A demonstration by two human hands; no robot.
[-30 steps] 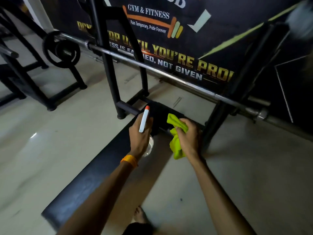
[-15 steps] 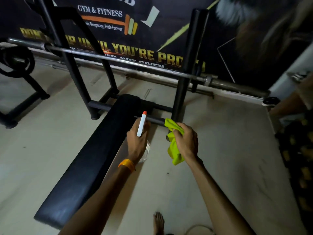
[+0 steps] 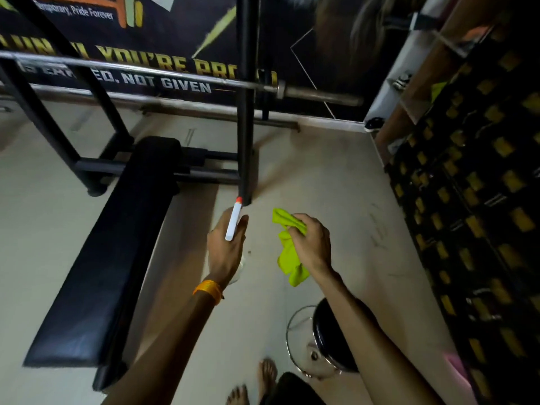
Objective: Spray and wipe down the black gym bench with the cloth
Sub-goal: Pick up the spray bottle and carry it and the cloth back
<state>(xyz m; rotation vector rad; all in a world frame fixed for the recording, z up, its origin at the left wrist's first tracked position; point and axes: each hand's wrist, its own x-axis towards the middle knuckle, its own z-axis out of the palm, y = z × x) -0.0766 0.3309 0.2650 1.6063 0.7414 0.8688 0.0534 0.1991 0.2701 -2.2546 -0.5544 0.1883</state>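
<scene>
The left hand (image 3: 226, 249) is closed around a spray bottle (image 3: 233, 222), whose white head with a red tip points away from the person toward the upright (image 3: 247, 112) of the rack; the clear body below the hand is mostly hidden. The right hand (image 3: 311, 247) is closed on a bunched yellow-green cloth (image 3: 287, 258), whose loose end hangs below the fist. Both hands hover over bare floor (image 3: 336, 185), just right of the black bench (image 3: 111, 258), which runs long and narrow at the left and touches neither hand. The cloth looks light and limp, so it will probably wipe best flattened under the palm. The bottle seems light and rigid, best gripped at the neck with a finger on the trigger. The bench pad looks smooth and firm.
</scene>
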